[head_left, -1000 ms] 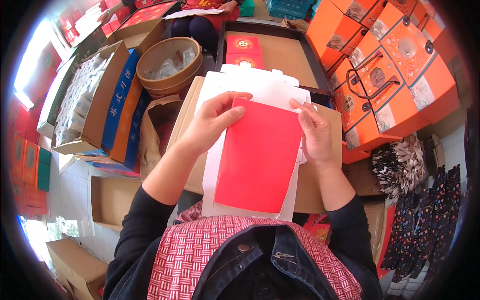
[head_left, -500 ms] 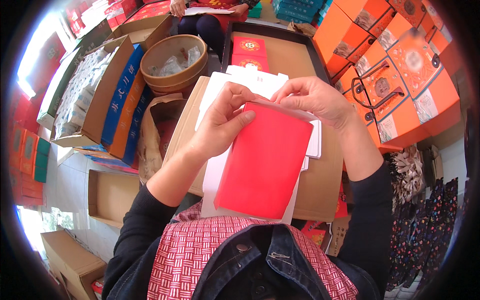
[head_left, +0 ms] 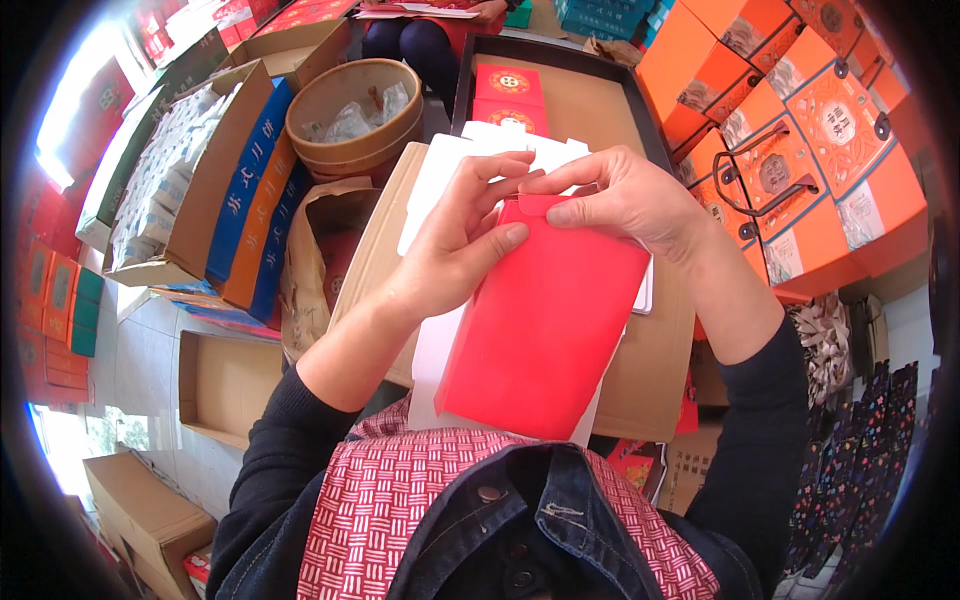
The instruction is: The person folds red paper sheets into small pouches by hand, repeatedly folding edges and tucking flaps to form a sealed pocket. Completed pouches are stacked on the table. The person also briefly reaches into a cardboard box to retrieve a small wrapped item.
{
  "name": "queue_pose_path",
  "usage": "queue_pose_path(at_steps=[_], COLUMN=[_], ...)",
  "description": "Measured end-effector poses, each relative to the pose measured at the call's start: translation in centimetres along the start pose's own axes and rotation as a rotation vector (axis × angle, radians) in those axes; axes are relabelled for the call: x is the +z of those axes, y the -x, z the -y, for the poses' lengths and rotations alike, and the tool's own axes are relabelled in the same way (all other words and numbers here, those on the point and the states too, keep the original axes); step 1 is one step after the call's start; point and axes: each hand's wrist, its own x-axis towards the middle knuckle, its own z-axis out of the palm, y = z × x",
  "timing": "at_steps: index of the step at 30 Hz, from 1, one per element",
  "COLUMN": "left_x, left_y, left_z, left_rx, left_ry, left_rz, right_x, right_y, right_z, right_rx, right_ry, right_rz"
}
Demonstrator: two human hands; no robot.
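A red card box (head_left: 550, 325), its inner side white where it shows, lies lengthwise in front of me over a stack of white card blanks (head_left: 428, 195). At its far left corner my left hand (head_left: 440, 245) holds the edge, thumb on the red face and fingers curled behind. My right hand (head_left: 640, 205) pinches the far end, with the thumb pressed on a small red flap (head_left: 540, 204) there. Both hands are closed on the box. The fingertips behind the far edge are partly hidden.
Brown cardboard (head_left: 645, 385) lies under the blanks. Beyond is a black-rimmed tray (head_left: 590, 95) with red boxes (head_left: 508, 90). A round tub (head_left: 355, 150) and a carton of white packets (head_left: 185, 200) stand left, orange gift boxes (head_left: 770, 180) right. Another person sits at the far side.
My right thumb has come down onto the far end of the red box, where a folded red flap now shows. The left hand keeps its hold, and the view has shifted slightly.
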Motion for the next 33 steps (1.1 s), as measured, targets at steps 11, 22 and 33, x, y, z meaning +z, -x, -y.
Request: queue_pose_path(at_steps=[11,22,33], left_x=[-0.1,0.0,-0.2], left_y=[-0.2,0.1,-0.2], left_z=[0.3,0.7,0.9], left_rx=[0.008,0.008,-0.013], left_ry=[-0.053,-0.142,-0.082], left_rz=[0.037,0.011,0.001], right_x=[1.0,-0.1,-5.0], right_y=[0.3,0.0,3.5], right_z=[-0.4,-0.7,-4.3], right_rx=[-0.082,-0.107,0.075], right_ry=[0.316,0.394,-0.045], right_rz=[-0.152,-0.067,0.014])
